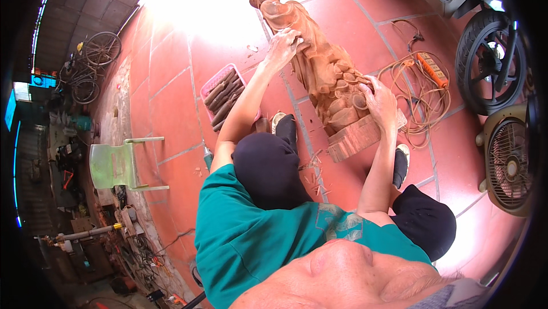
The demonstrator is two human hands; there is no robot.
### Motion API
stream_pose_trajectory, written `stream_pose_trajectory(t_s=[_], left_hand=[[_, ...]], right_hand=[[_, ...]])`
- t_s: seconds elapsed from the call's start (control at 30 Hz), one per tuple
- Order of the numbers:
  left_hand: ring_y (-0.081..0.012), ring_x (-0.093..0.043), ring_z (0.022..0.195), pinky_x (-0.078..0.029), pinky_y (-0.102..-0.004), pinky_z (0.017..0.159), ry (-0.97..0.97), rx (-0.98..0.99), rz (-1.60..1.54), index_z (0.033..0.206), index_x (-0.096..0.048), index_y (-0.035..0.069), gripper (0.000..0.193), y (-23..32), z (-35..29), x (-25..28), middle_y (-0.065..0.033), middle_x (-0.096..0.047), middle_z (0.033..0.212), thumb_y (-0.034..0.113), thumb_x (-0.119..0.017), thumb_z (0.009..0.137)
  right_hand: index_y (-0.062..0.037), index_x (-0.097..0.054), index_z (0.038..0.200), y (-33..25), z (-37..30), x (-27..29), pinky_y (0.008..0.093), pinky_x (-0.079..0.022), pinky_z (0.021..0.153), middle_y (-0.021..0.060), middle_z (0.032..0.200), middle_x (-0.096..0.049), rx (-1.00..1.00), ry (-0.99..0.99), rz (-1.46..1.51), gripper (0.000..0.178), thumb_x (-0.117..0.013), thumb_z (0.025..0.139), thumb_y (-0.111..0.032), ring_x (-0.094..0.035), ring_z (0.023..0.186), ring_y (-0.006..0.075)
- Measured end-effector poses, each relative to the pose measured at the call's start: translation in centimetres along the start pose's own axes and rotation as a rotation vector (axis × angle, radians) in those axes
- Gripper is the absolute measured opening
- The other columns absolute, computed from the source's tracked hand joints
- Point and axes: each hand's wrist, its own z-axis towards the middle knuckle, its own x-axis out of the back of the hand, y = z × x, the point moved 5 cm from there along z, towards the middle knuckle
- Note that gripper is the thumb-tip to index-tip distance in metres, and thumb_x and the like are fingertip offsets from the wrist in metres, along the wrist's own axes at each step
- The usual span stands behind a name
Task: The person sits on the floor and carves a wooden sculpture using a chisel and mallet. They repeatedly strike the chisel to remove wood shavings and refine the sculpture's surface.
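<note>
A long reddish-brown wood carving (322,63) with rounded, folded shapes lies slanting across the tiled floor before me, its squared base nearest my feet. At the upper part of the carving, my left hand (283,47) is closed, its bent fingers against the left side; whatever they pinch is too small to make out. My right hand (379,102) curves over the right edge just above the base, fingers bent onto the wood. A pink basket (206,89) with several wooden-handled tools stands left of my left forearm.
Wood shavings (313,183) are scattered between my shoes. On the right lie an orange power strip (432,69) and a tangled cord (422,120), near a motorbike wheel (491,61) and a fan (510,163). A pale green chair (114,166) and bicycles (91,63) are at left.
</note>
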Motion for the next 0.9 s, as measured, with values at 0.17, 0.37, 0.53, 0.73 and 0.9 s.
stream_pose_trajectory(t_s=[0.17, 0.37, 0.53, 0.73, 0.9], left_hand=[[-0.026, -0.067, 0.097, -0.054, -0.0357, 0.086, 0.006, 0.227, -0.328, 0.109, -0.07, 0.004, 0.02, -1.1, 2.4, 0.2, -0.0122, -0.071, 0.102, 0.017, -0.065, 0.094], [-0.0244, -0.069, 0.093, -0.053, -0.035, 0.081, 0.003, 0.113, -0.165, 0.106, -0.073, 0.005, 0.019, -0.6, 0.9, -0.1, -0.014, -0.072, 0.103, 0.015, -0.07, 0.089], [-0.0131, -0.064, 0.074, -0.052, -0.0301, 0.07, 0.115, 0.516, -0.439, 0.109, -0.075, 0.008, 0.021, -3.9, 0.6, 2.9, -0.0079, -0.074, 0.089, 0.018, -0.07, 0.091], [-0.0135, -0.064, 0.072, -0.052, -0.0294, 0.066, 0.361, 0.351, -0.396, 0.112, -0.073, 0.008, 0.023, -6.4, -1.9, 1.7, -0.0075, -0.075, 0.095, 0.012, -0.068, 0.091], [-0.0191, -0.068, 0.078, -0.053, -0.033, 0.073, 0.482, 0.428, -0.342, 0.111, -0.071, 0.008, 0.024, -6.8, -4.2, -0.7, -0.0111, -0.074, 0.092, 0.0, -0.065, 0.088]], right_hand=[[-0.0108, -0.064, 0.12, 0.8, -0.2, 0.8, 0.0409, -0.051, 0.083, 0.0115, 0.106, -0.072, 0.001, 0.033, -0.048, 0.034, -0.061, 0.094, -0.032, -0.068, 0.101, 0.0315], [-0.0137, -0.064, 0.12, 0.4, 0.0, 0.0, 0.0454, -0.051, 0.083, 0.0115, 0.109, -0.07, -0.006, -0.001, -0.004, 0.033, -0.059, 0.094, -0.033, -0.065, 0.102, 0.035], [-0.0138, -0.064, 0.119, 0.1, -0.1, 0.2, 0.0458, -0.051, 0.083, 0.012, 0.109, -0.07, 0.0, 0.019, 0.016, 0.032, -0.059, 0.094, -0.033, -0.065, 0.102, 0.035], [-0.0138, -0.064, 0.12, 0.4, 0.0, 0.1, 0.0462, -0.05, 0.084, 0.012, 0.109, -0.07, -0.002, 0.001, -0.013, 0.033, -0.059, 0.094, -0.034, -0.065, 0.103, 0.0346], [-0.0139, -0.063, 0.12, 0.3, -0.1, 0.1, 0.0455, -0.05, 0.084, 0.0112, 0.11, -0.07, -0.011, 0.003, -0.01, 0.033, -0.059, 0.094, -0.034, -0.065, 0.103, 0.0343]])
